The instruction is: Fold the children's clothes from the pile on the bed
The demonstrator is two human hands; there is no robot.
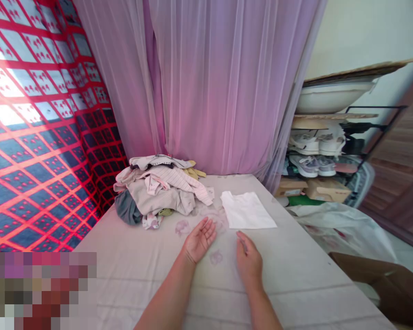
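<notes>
My left hand (199,241) is turned palm up over the pale bed sheet (137,266), its fingers loosely extended and holding nothing. To its right, my right hand (249,260) is held with the fingers pointing forward and slightly bent, nothing visible in it. Just beyond the right fingertips lies a white folded garment (248,211), flat and apart from the hand. A heap of loose clothes (165,190) rises beyond my left hand, with pink striped, beige, dark grey and yellow pieces in it. Neither hand touches any clothing.
Lilac curtains (213,91) hang behind the bed, and a red-patterned cloth (48,105) hangs at the left. Right of the bed stand a rack with shoes (308,165), a white basin (333,97), small cardboard boxes (326,189), clear plastic (351,224) and a brown box (382,279).
</notes>
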